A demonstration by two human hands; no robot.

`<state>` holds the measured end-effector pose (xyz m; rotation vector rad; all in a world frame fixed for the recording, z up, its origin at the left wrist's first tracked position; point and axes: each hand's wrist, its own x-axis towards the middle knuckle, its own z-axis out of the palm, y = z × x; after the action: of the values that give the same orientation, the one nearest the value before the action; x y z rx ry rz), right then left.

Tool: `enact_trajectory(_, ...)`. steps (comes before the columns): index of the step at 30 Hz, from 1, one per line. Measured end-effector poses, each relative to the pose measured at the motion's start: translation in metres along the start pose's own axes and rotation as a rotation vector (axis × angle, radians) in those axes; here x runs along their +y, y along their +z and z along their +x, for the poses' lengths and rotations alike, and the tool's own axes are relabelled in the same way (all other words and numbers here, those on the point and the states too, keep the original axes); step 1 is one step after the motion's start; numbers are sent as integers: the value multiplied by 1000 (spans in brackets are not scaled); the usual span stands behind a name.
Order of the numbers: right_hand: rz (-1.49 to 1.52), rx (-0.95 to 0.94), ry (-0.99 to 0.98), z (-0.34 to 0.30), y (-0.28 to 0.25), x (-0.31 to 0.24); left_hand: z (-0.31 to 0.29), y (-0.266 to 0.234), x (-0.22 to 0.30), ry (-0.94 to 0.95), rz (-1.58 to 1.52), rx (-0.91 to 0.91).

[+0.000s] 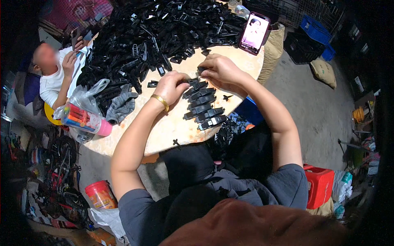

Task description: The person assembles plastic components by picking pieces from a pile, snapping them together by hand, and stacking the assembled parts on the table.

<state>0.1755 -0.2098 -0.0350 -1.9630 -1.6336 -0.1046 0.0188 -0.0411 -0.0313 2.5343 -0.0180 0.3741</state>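
- I see the person's right hand [221, 69] above the table, fingertips pinched on a small dark piece [201, 69]; most of it is hidden by the fingers.
- The left hand [170, 87], with a gold bracelet [159, 102] at its wrist, is curled beside the top end of a row of black plastic parts [202, 107]. The fingers reach the nearest part, but I cannot tell whether they grip it or only touch it.
- That row runs down the pale table [160, 133] toward the person's lap, the parts lying side by side, close together, the lowest near the table's edge.
- A small black cross-shaped bit [226, 98] lies just to the right of the row.
- Beyond both hands, a big heap of black parts [135, 41] covers the far side of the table.
- A lit phone [253, 33] is at the table's far right.
- On the left I see a grey glove [122, 105], a clear plastic bag [87, 97] and a pink-ended jar [84, 119] of colourful sticks.
- Past them is a co-worker in a white shirt [52, 87], both hands raised.
- A red bucket [100, 194] stands on the floor.
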Motion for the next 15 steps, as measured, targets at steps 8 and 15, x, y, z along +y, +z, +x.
enact_trajectory(8,18,-49,-56,4,-4,-17,-5,-4,-5,-124,29,72)
enact_trajectory(15,17,-35,-110,4,-1,-24,-3,-1,-1,-43,108,151)
